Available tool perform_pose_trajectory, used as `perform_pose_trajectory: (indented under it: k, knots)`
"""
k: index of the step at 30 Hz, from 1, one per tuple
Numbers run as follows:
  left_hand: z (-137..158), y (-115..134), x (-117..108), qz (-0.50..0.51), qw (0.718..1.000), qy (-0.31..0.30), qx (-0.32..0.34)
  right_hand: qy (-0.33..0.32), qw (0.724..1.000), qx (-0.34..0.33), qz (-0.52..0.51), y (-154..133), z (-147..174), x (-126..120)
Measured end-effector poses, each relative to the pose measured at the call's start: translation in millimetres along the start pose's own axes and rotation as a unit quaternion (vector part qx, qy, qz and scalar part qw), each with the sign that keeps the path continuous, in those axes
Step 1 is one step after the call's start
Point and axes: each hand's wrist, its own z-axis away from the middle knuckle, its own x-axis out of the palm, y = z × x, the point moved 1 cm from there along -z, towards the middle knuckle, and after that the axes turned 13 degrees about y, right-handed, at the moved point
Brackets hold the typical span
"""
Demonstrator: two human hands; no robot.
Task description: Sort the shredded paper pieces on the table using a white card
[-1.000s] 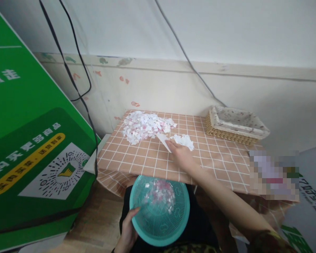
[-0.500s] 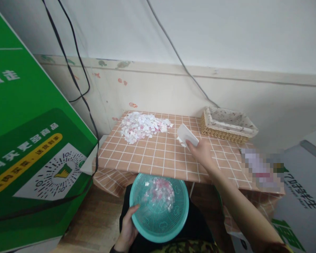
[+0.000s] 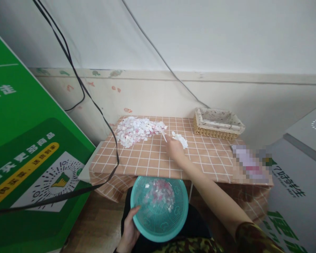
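Note:
My left hand (image 3: 130, 228) grips the near left rim of a teal plastic colander (image 3: 159, 225) held below the table's front edge. Small pink and white scraps (image 3: 160, 195) lie inside it. Over the table, my right hand (image 3: 174, 147) is closed on a flat white card (image 3: 163, 134), seen nearly edge-on. The card is at the right end of a wide heap of white and pinkish paper scraps (image 3: 135, 130). A smaller pile of white scraps (image 3: 181, 140) sits just right of the card, partly behind my right hand.
A checked tan cloth covers the table (image 3: 144, 163). At the back right stands a lined wicker basket (image 3: 218, 128). A blurred-out flat item (image 3: 249, 163) lies on the right. A green sign panel (image 3: 28, 140) stands left, with black cables (image 3: 94, 102) hanging before it.
My right hand has moved left with the card, from the small pile to the large heap's right end, and the card has turned edge-on. My left hand still holds the colander.

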Motion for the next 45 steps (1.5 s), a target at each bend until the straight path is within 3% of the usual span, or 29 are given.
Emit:
perform_pose_trajectory:
  k: [5, 9, 14, 19, 25, 31, 35, 39, 45]
  knots:
    - [2, -1, 2, -0.01, 1.0, 0.011, 0.01, 0.045, 0.998, 0.012, -0.032, 25, -3, -11]
    - [-9, -4, -5, 0.003, 0.999, 0.033, -0.002, 0.101, 0.988, -0.005, -0.115, 47, 30, -22]
    - [-19, -8, -11, 0.024, 0.999, 0.015, -0.024, 0.062, 0.967, -0.094, -0.227, 75, 69, -22]
    - [-17, -7, -7, 0.025, 0.999, 0.007, -0.027, 0.066, 0.963, -0.04, -0.26, 100, 37, -4]
    - [-7, -8, -2, 0.024, 0.999, -0.018, -0.013, 0.081, 0.949, 0.009, -0.303, 106, -13, 1]
    - [10, -11, 11, 0.0, 0.999, -0.035, -0.016, 0.115, 0.948, 0.119, -0.273, 114, -14, -10]
    - [20, -15, 20, 0.005, 0.998, -0.051, -0.02, 0.141, 0.942, 0.162, -0.26, 102, 12, -11]
    - [20, -16, 17, 0.005, 0.999, -0.042, -0.008, 0.134, 0.946, 0.186, -0.229, 67, 35, -5]
    - [7, -17, 6, -0.025, 0.998, -0.053, -0.003, 0.15, 0.956, 0.211, -0.14, 17, 23, 8]
